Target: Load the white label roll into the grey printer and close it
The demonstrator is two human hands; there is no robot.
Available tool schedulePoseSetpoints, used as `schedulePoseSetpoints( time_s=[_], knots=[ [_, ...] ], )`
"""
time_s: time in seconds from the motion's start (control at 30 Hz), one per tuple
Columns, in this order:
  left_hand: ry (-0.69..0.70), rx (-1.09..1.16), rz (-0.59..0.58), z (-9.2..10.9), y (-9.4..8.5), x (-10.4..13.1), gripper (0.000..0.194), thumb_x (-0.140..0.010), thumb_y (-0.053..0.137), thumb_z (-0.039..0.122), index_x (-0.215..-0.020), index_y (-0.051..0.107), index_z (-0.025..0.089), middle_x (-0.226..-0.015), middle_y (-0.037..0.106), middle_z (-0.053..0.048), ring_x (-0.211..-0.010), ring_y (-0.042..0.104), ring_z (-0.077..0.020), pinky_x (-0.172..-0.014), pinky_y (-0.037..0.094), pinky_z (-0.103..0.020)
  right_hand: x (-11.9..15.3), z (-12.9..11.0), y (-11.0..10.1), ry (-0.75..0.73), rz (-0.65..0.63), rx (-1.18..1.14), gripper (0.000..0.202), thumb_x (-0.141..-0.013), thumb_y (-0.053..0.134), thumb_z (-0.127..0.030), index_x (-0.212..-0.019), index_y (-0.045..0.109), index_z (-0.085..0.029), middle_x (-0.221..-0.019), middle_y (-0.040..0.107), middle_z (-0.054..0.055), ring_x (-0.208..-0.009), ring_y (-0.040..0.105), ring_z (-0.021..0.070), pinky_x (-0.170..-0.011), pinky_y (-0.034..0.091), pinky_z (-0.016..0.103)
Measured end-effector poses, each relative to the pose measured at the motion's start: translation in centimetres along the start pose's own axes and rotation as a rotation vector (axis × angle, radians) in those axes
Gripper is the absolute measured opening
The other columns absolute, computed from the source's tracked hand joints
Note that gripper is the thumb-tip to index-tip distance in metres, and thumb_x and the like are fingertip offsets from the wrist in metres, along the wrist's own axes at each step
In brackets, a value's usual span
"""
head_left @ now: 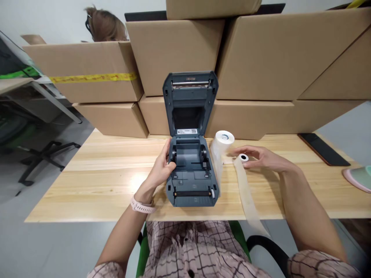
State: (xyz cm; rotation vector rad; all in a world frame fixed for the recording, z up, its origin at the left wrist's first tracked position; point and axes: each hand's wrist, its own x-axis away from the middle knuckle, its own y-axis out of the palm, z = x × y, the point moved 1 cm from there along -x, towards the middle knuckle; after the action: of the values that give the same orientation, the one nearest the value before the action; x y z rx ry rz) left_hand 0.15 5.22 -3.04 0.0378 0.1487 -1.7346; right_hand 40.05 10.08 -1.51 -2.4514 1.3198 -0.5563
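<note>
A dark grey label printer sits on the table in front of me with its lid raised. Its inside is bare of any roll, with the two roll holders and the black roller visible. My left hand grips the printer's left side, thumb over the edge. At the right, my right hand curls its fingers and thumb around a small narrow paper roll. A long loose strip from that roll trails over the table's front edge. A larger white label roll stands beside the printer, its loose end hanging along the printer's right side.
Stacked cardboard boxes wall off the back of the wooden table. A black phone lies at the right, near a pale green and pink object. Behind the boxes, a person's head shows. An office chair stands at left.
</note>
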Motion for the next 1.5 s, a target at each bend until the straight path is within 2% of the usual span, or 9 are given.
schedulePoseSetpoints(
  time_s=[0.23,0.4,0.6,0.73,0.83,0.97,1.17,1.33,1.5],
  knots=[
    [0.026,-0.008,-0.014,-0.1,-0.1,-0.1,0.106,-0.073,0.061,0.014,-0.168,0.017,0.020,-0.174,0.027,-0.011,-0.161,0.029,-0.0278,-0.134,0.018,-0.043,-4.6,-1.5,-0.9,-0.048,0.108,-0.088,0.094,-0.070,0.091,-0.043,-0.151,0.047,-0.030,-0.162,0.049,0.013,-0.148,0.050,0.0318,-0.124,0.041,0.051],
    [0.026,0.010,-0.004,-0.1,0.1,0.0,0.106,-0.073,0.060,0.013,-0.169,0.015,0.019,-0.174,0.028,-0.012,-0.162,0.025,-0.0276,-0.135,0.016,-0.043,-8.8,-2.8,0.8,-0.031,0.036,-0.071,0.090,-0.055,0.093,-0.046,-0.133,0.058,-0.020,-0.136,0.068,0.015,-0.125,0.065,0.0335,-0.109,0.053,0.049],
    [0.020,0.031,-0.002,0.3,0.2,0.3,0.104,-0.074,0.059,0.010,-0.169,0.017,0.020,-0.174,0.028,-0.011,-0.161,0.029,-0.0270,-0.135,0.018,-0.041,-7.2,-8.4,1.7,-0.273,-0.131,-0.214,0.094,-0.060,0.079,-0.078,-0.132,0.055,-0.023,-0.116,0.073,0.012,-0.099,0.072,0.0298,-0.080,0.059,0.041],
    [0.011,0.033,-0.003,0.3,0.0,0.1,0.107,-0.072,0.062,0.012,-0.169,0.016,0.017,-0.174,0.027,-0.013,-0.160,0.030,-0.0293,-0.133,0.022,-0.043,-7.0,-15.5,5.0,-0.408,-0.256,0.280,0.072,-0.069,0.083,-0.061,-0.127,0.061,-0.024,-0.120,0.072,0.009,-0.103,0.069,0.0277,-0.082,0.055,0.036],
    [0.008,0.062,-0.029,0.0,-0.1,0.0,0.109,-0.072,0.063,0.014,-0.169,0.014,0.019,-0.175,0.025,-0.012,-0.160,0.029,-0.0299,-0.133,0.024,-0.045,-8.3,-18.5,8.3,-0.412,-0.365,0.668,0.051,-0.075,0.080,-0.052,-0.114,0.065,-0.023,-0.111,0.073,0.007,-0.096,0.069,0.0265,-0.081,0.053,0.036],
    [0.001,0.110,-0.067,-0.4,-0.4,-0.1,0.110,-0.072,0.063,0.014,-0.169,0.013,0.022,-0.176,0.023,-0.009,-0.161,0.029,-0.0297,-0.133,0.024,-0.045,-10.8,-18.1,11.0,-0.344,-0.407,0.878,0.056,-0.073,0.079,-0.059,-0.111,0.065,-0.020,-0.113,0.073,0.011,-0.100,0.069,0.0312,-0.084,0.054,0.040],
    [0.009,0.121,-0.062,-0.4,-0.3,-0.1,0.109,-0.070,0.062,0.013,-0.169,0.017,0.020,-0.176,0.022,-0.008,-0.163,0.023,-0.0294,-0.134,0.019,-0.043,-11.8,-15.4,11.6,-0.276,-0.399,0.843,0.069,-0.081,0.072,-0.066,-0.128,0.063,-0.017,-0.128,0.071,0.016,-0.113,0.069,0.0361,-0.090,0.055,0.045],
    [-0.018,0.115,-0.045,-0.1,-0.1,0.2,0.105,-0.071,0.062,0.015,-0.168,0.021,0.019,-0.175,0.026,-0.009,-0.162,0.025,-0.0299,-0.134,0.022,-0.044,-6.6,-15.2,12.0,-0.542,-0.176,0.756,0.053,-0.102,0.055,-0.051,-0.144,0.058,-0.019,-0.147,0.061,0.016,-0.134,0.058,0.0335,-0.109,0.048,0.052],
    [-0.016,0.086,-0.039,0.3,0.0,0.5,0.092,-0.075,0.061,0.015,-0.163,0.035,0.018,-0.173,0.031,-0.010,-0.160,0.031,-0.0304,-0.133,0.024,-0.045,-0.1,-13.8,13.9,-0.590,-0.262,0.719,0.045,-0.107,0.049,-0.048,-0.148,0.059,-0.033,-0.158,0.056,0.003,-0.147,0.051,0.0267,-0.121,0.044,0.051]
  ],
)
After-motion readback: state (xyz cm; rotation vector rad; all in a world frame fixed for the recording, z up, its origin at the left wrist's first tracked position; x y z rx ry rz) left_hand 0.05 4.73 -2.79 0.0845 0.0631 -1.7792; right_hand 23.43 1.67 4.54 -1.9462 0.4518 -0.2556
